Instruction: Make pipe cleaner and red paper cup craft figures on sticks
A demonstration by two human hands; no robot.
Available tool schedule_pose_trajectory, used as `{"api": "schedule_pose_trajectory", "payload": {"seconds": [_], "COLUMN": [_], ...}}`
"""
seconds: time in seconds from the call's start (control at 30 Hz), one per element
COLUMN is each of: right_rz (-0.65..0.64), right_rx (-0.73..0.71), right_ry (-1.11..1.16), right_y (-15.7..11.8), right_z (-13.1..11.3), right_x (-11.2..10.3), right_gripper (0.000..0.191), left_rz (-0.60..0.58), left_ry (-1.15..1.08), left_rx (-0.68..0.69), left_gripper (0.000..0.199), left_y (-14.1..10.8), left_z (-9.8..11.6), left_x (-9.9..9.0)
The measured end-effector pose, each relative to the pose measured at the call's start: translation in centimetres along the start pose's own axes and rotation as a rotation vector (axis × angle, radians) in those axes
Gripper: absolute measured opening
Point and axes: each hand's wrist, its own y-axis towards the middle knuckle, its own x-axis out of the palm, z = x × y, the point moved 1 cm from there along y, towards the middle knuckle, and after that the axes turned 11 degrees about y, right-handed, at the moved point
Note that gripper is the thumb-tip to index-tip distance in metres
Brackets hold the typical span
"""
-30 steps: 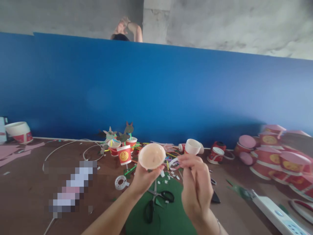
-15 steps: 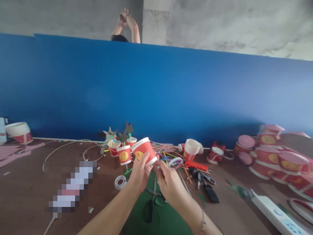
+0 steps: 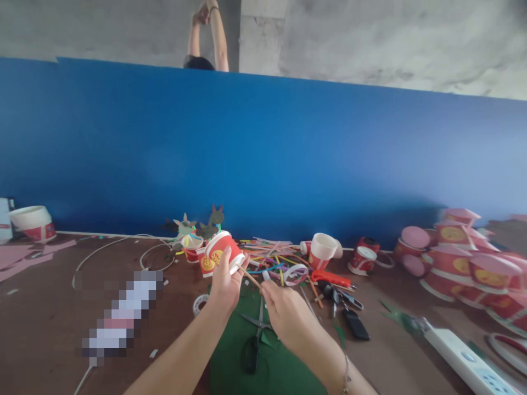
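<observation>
My left hand (image 3: 225,282) is closed around a red paper cup (image 3: 223,253) with a white rim and yellow print, tilted on its side. My right hand (image 3: 282,307) pinches a thin wooden stick (image 3: 251,275), whose far end meets the base of the cup near my left fingers. Below the hands, open scissors (image 3: 257,332) with black handles lie on green paper (image 3: 234,351). Another red cup (image 3: 206,263) stands partly hidden behind the held one. A white tape roll (image 3: 200,304) is beside my left wrist.
Colourful strips (image 3: 275,260) lie behind the hands. To the right are a white cup (image 3: 322,250), an orange cutter (image 3: 331,278), keys (image 3: 356,323), stacked red cups (image 3: 453,266) and a power strip (image 3: 461,351). Beyond the blue partition (image 3: 263,153), a person's arms are raised.
My left hand and the cup have moved left and tilted more. My right hand has drawn back from the cup, and the stick now shows between them. The person's arms have risen.
</observation>
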Motion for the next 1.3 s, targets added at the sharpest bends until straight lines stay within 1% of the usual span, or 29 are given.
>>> {"api": "schedule_pose_trajectory", "payload": {"seconds": [0.1, 0.17, 0.23, 0.3, 0.37, 0.4, 0.43, 0.47, 0.53, 0.6, 0.67, 0.7, 0.73, 0.8, 0.83, 0.87, 0.93, 1.0, 1.1, 1.17, 1.23, 1.27, 1.3], "right_rz": [-0.010, -0.017, -0.063, -0.175, -0.329, -0.405, -0.471, -0.522, -0.571, -0.542, -0.447, -0.377, -0.295, -0.131, -0.069, -0.033, -0.016, -0.018, 0.006, 0.000, -0.019, -0.035, -0.068], "right_rx": [0.004, 0.015, 0.079, 0.258, 0.451, 0.514, 0.544, 0.544, 0.517, 0.506, 0.475, 0.428, 0.351, 0.179, 0.127, 0.110, 0.146, 0.169, 0.171, 0.181, 0.159, 0.157, 0.187], "right_ry": [0.115, 0.271, 0.478, 0.714, 0.970, 1.092, 1.201, 1.288, 1.374, 1.333, 1.170, 1.050, 0.911, 0.596, 0.429, 0.267, -0.007, -0.168, -0.209, -0.116, 0.102, 0.253, 0.423], "right_y": [0.0, 0.1, 0.4, 0.6, 0.8, 0.8, 0.9, 0.9, 1.1, 1.2, 1.4, 1.4, 1.5, 1.5, 1.4, 1.3, 1.1, 0.9, 0.8, 0.9, 1.1, 1.1, 1.2], "right_z": [-0.1, -0.3, -0.4, -0.3, -0.1, 0.0, 0.1, 0.3, 0.6, 0.8, 0.9, 0.9, 0.8, 0.6, 0.5, 0.5, 0.4, 0.4, 0.4, 0.4, 0.4, 0.4, 0.3], "right_x": [0.5, 0.8, 0.9, 0.9, 1.0, 1.0, 1.0, 1.0, 1.2, 1.5, 1.9, 2.1, 2.2, 2.3, 2.4, 2.4, 2.5, 2.5, 2.5, 2.6, 2.7, 2.7, 2.6], "right_gripper": [0.024, 0.023, 0.025, 0.026, 0.027, 0.026, 0.025, 0.023, 0.022, 0.024, 0.026, 0.027, 0.027, 0.026, 0.026, 0.025, 0.027, 0.031, 0.034, 0.030, 0.025, 0.025, 0.025], "left_rz": [0.038, 0.056, 0.053, 0.030, -0.005, -0.022, -0.040, -0.057, -0.085, -0.091, -0.085, -0.080, -0.073, -0.047, -0.032, -0.019, -0.006, -0.017, -0.039, -0.009, 0.023, 0.026, 0.016], "left_ry": [-0.013, -0.024, -0.039, -0.057, -0.073, -0.083, -0.093, -0.103, -0.117, -0.115, -0.099, -0.086, -0.071, -0.035, -0.020, -0.007, 0.015, 0.027, 0.045, 0.057, 0.058, 0.052, 0.042], "left_rx": [-0.009, -0.023, -0.039, -0.062, -0.101, -0.118, -0.136, -0.155, -0.195, -0.225, -0.227, -0.218, -0.207, -0.177, -0.155, -0.132, -0.085, -0.044, -0.002, 0.018, 0.036, 0.039, 0.035], "left_gripper": [0.011, 0.008, 0.004, 0.005, 0.009, 0.011, 0.013, 0.014, 0.015, 0.015, 0.015, 0.014, 0.013, 0.010, 0.011, 0.013, 0.018, 0.023, 0.026, 0.027, 0.024, 0.021, 0.016], "left_y": [0.1, 0.2, 0.1, 0.0, -0.1, -0.2, -0.3, -0.3, -0.3, -0.3, -0.2, -0.1, 0.0, 0.2, 0.3, 0.3, 0.4, 0.3, 0.2, 0.4, 0.6, 0.7, 0.8], "left_z": [-0.1, 0.0, 0.1, 0.2, 0.3, 0.4, 0.4, 0.5, 0.4, 0.3, 0.2, 0.1, 0.0, -0.2, -0.3, -0.5, -0.8, -1.0, -1.0, -0.8, -0.7, -0.7, -0.6], "left_x": [0.0, 0.0, 0.2, 0.3, 0.3, 0.3, 0.3, 0.3, 0.2, 0.0, -0.2, -0.3, -0.3, -0.4, -0.5, -0.5, -0.4, -0.3, -0.2, -0.4, -0.5, -0.6, -0.7]}}
